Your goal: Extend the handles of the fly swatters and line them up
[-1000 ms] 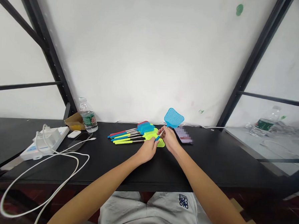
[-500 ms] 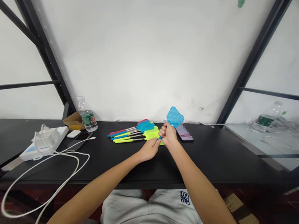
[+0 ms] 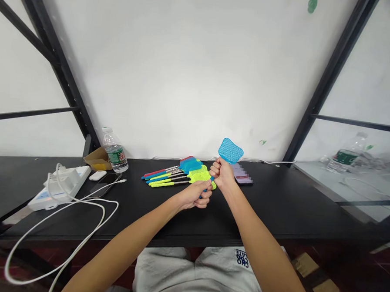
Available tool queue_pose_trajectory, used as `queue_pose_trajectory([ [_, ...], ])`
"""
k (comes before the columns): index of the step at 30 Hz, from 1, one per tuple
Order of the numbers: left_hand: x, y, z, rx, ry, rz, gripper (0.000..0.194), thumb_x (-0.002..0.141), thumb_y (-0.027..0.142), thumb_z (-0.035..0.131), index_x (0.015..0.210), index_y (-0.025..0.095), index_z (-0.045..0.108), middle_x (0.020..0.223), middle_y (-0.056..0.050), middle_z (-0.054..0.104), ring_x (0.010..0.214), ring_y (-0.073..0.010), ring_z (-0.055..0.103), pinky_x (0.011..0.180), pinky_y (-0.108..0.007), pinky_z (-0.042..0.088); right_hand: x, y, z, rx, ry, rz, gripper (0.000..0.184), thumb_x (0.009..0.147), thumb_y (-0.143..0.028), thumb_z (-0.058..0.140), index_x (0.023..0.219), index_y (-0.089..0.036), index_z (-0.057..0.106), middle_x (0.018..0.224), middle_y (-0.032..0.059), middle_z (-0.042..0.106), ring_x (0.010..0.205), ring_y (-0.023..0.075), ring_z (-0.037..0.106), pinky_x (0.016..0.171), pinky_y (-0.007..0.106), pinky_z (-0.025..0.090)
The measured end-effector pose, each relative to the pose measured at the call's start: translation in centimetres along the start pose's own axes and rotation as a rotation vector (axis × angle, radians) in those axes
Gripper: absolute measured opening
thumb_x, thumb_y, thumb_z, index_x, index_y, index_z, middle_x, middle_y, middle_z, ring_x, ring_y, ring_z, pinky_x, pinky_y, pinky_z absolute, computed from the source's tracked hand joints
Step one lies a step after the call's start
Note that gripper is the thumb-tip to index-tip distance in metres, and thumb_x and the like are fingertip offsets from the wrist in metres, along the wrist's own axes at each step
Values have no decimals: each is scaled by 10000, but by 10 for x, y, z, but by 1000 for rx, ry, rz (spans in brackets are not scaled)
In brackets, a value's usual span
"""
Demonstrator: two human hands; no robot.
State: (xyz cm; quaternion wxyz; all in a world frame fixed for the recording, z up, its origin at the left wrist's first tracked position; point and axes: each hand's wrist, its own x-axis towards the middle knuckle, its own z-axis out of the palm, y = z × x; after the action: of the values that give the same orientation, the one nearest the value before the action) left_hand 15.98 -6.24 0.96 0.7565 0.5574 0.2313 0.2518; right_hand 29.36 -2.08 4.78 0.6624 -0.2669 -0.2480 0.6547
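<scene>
Black tabletop: I see left hand and right hand gripping a blue swatter toward one o'clock, likely adjusting it; next needs steadiness.

Wall: brightly and softly lit, palest at mid-frame, greyed toward the upper corners; the light's source cannot be told.
Desk: rendered near-black.
Floor: sunk in dim shadow, lower right.
Bars: slanted and stretched by wide-angle distortion, both sides.
Right bottle: softened by blur.
Right phone: partly pixelated.
Swatter: mesh clearly resolved.
</scene>
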Motion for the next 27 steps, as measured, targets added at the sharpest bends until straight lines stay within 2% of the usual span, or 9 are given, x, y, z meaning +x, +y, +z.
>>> queue_pose_trajectory([
  [2,1,-1,1,52,29,5,382,896,558,460,773,216,341,515,116,243,333,-28,135,343,-156,127,1,-1,-1,9,6,-2,232,826,-202,456,663,-212,292,448,-124,124,370,47,73,333,188,95],
  [5,4,-3,5,256,168,55,413,884,594,444,752,218,337,508,110,289,320,-38,198,355,-174,148,5,0,-3,-10,27,-15,242,817,-205,462,661,-217,277,445,-125,123,369,48,71,333,193,86],
  [8,7,-5,6,593,310,111,437,908,598,357,702,213,348,493,80,337,361,-74,310,398,-213,219,7,2,-4,-37,55,-42,252,802,-218,489,668,-220,276,445,-127,132,366,47,78,331,195,87],
  [11,9,-6,4,976,454,235,414,940,510,333,656,209,360,553,24,421,493,-118,389,503,-252,284,7,3,-4,-29,87,-63,242,799,-204,479,669,-219,277,444,-126,133,361,45,85,329,194,92],
  [14,10,-8,3,1234,538,307,348,958,423,327,688,210,382,631,-14,477,567,-153,426,574,-275,299,8,2,-5,1,100,-79,224,818,-190,443,666,-214,281,442,-120,138,358,44,91,329,193,92],
  [18,4,-13,4,1367,545,274,316,972,428,299,819,197,452,713,-59,552,650,-202,545,624,-283,346,12,-4,-14,27,127,-110,233,819,-167,431,659,-212,268,444,-117,133,354,44,94,324,191,104],
  [23,-3,-16,9,1407,594,113,313,956,447,342,873,180,482,763,-94,596,732,-252,614,679,-312,407,20,-8,-22,22,181,-115,242,800,-148,431,657,-216,249,438,-118,130,349,46,95,317,188,106],
  [25,-4,-16,9,1396,605,109,316,952,444,351,851,178,488,739,-92,588,716,-251,611,675,-315,407,21,-8,-22,4,194,-79,246,802,-145,424,658,-219,239,439,-120,124,349,46,89,316,190,102],
  [27,-3,-15,9,1376,576,169,330,954,441,346,813,181,490,719,-84,576,684,-232,595,658,-305,397,21,-8,-21,6,197,-40,243,804,-133,407,658,-220,233,438,-120,120,346,47,85,313,191,98],
])
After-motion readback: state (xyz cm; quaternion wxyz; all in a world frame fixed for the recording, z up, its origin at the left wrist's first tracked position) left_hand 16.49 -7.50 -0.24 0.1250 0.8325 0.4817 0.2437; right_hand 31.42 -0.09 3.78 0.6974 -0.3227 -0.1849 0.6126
